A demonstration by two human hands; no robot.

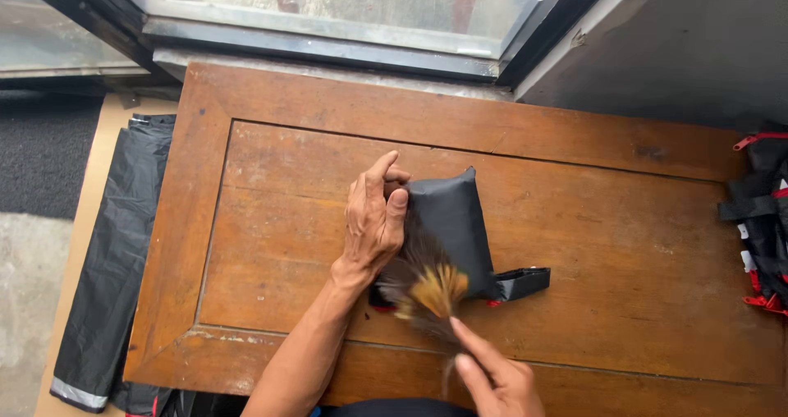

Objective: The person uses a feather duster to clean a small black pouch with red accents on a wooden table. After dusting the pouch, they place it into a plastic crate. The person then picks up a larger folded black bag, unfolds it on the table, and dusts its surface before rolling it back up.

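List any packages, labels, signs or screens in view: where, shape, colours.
No labels, signs or screens show.
Black pouch: table centre, flat, rectangular, black strap at its lower right; left hand grips its left edge.
Feather duster: brown and tan, blurred, on the pouch, in the right hand.

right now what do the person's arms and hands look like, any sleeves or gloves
Both are bare: no gloves, rings or watch show. The left hand has its forearm in view with no sleeve on the part that shows. The right hand is cut off by the picture's lower edge, so a sleeve there cannot be judged.
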